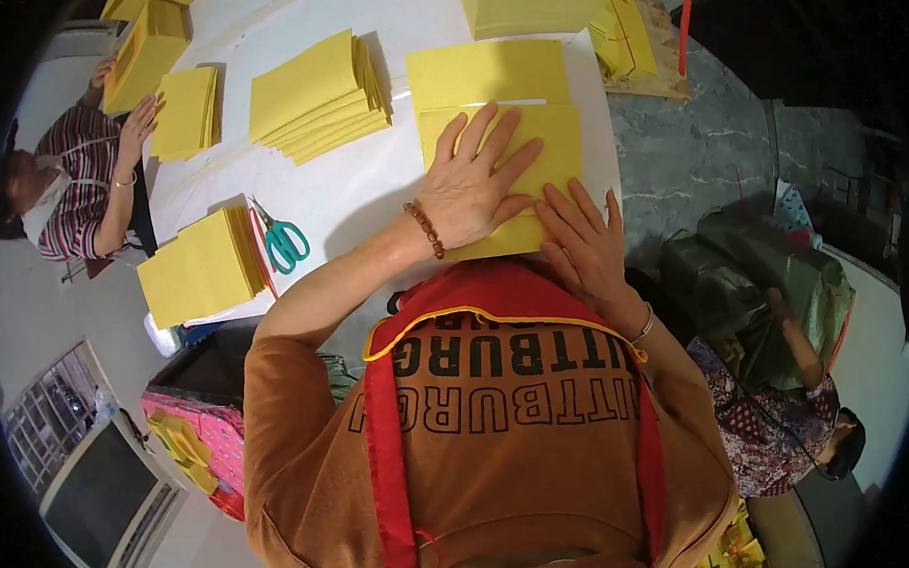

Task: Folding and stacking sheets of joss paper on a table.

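My left hand [468, 188], with a brown bead bracelet at the wrist, lies flat and spread on a yellow paper sheet [551, 180] at the table's near right edge. My right hand [586, 247] rests by that sheet's lower right edge, fingers stretched out and close to my left thumb. Neither hand grips anything. Just beyond, a second yellow sheet [487, 73] lies partly against the first, with a thin white strip showing between them. What is under my palms is hidden.
On the white table [341, 193] stand fanned yellow paper stacks [308, 94], another stack [199, 268] and green-handled scissors [285, 247]. A yellow block [530, 6] sits at the far edge. One person [81, 187] handles stacks at left; another [779, 413] is by green sacks [765, 293] at right.
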Demonstrator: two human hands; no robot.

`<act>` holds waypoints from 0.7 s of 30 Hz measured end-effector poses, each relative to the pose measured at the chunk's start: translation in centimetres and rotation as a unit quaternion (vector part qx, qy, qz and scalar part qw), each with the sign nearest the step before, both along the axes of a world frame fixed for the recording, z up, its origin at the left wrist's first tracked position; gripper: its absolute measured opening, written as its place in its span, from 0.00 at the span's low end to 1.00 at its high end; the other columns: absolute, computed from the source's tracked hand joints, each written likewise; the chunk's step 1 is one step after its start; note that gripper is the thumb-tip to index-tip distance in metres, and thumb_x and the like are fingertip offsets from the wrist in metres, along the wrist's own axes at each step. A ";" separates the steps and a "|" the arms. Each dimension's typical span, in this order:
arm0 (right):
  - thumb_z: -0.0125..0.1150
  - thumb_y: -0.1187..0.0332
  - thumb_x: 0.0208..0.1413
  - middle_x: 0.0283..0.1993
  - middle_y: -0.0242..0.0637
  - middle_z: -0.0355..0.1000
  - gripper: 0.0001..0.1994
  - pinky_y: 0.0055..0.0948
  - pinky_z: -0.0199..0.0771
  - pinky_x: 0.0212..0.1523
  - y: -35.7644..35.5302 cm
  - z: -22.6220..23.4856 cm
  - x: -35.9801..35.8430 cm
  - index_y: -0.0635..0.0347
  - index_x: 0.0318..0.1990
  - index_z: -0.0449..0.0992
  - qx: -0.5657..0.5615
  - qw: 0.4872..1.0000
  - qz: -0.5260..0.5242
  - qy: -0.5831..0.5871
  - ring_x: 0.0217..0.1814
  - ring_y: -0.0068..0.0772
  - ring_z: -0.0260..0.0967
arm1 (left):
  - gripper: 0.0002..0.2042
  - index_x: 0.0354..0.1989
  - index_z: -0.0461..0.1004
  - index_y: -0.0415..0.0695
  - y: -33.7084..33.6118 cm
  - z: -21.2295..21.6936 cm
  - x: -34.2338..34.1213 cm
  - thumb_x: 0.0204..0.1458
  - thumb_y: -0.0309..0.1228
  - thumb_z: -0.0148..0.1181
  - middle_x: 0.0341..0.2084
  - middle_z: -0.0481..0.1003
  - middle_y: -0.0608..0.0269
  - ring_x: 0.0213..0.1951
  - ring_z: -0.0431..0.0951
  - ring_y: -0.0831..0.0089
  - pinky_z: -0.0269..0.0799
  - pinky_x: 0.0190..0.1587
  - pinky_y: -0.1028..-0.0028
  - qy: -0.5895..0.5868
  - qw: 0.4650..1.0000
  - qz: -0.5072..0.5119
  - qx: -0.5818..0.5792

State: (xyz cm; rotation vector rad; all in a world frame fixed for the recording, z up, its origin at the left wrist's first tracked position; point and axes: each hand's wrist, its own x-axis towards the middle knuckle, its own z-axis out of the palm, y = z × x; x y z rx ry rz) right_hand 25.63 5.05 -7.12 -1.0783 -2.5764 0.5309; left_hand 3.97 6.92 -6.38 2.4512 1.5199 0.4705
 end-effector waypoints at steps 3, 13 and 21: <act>0.52 0.62 0.55 0.62 0.31 0.60 0.20 0.55 0.33 0.64 0.0 0.3 0.0 0.53 0.55 0.67 -0.018 1.000 -0.008 0.013 0.68 0.39 0.49 | 0.28 0.56 0.66 0.46 -0.2 0.9 -0.6 0.47 0.45 0.57 0.57 0.59 0.52 0.58 0.56 0.54 0.49 0.58 0.57 -0.056 0.998 -0.038 -0.016; 0.35 0.60 0.64 0.56 0.42 0.66 0.21 0.36 0.54 0.61 2.2 1.0 1.0 0.66 0.55 0.65 -0.346 0.860 -0.133 0.351 0.60 0.38 0.61 | 0.21 0.48 0.68 0.34 -1.3 -0.1 1.9 0.44 0.33 0.51 0.42 0.71 0.48 0.45 0.70 0.56 0.68 0.45 0.67 0.173 0.982 -0.013 0.069; 0.30 0.55 0.66 0.54 0.43 0.66 0.24 0.34 0.61 0.56 2.1 -0.3 1.6 0.66 0.56 0.63 -0.321 0.827 -0.209 0.412 0.56 0.35 0.64 | 0.22 0.49 0.69 0.39 0.2 4.3 -6.2 0.39 0.21 0.55 0.44 0.74 0.55 0.44 0.74 0.63 0.70 0.44 0.67 -0.095 0.972 -0.008 0.215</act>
